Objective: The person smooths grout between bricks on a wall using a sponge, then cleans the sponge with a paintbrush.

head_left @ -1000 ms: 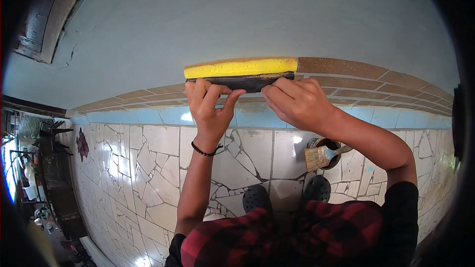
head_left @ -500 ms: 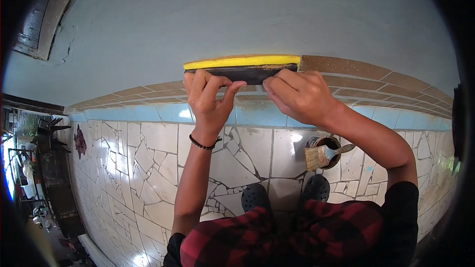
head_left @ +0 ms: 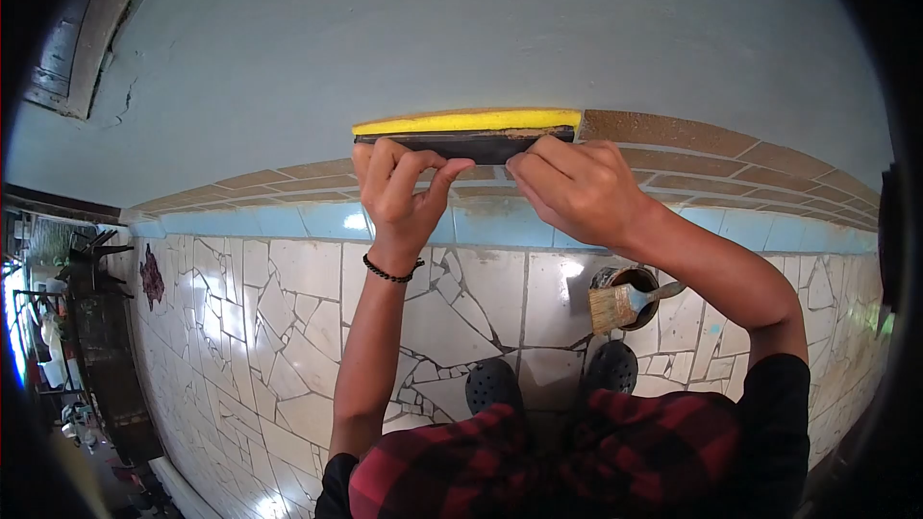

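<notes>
A long yellow-edged pad with a black backing (head_left: 471, 147) lies lengthwise against the grey wall (head_left: 481, 29), at the top of the brown brick-pattern band (head_left: 673, 130). My left hand (head_left: 394, 194) grips its left part, fingers over the black backing and thumb pointing inward. Closer to the pad's right end, my right hand (head_left: 582, 190) pinches the black backing with bent fingers. The yellow strip faces up along the wall, and brownish residue marks the backing near its right end.
A paintbrush (head_left: 620, 306) rests across a round can (head_left: 642, 276) on the cracked-pattern tile floor (head_left: 481, 293), right of my feet. Light blue tiles (head_left: 505, 227) run along the wall's base. Dark furniture (head_left: 115, 365) stands at the far left.
The whole view has shifted slightly, so the pad and both hands appear a little further left. Both hands keep the same hold on the pad.
</notes>
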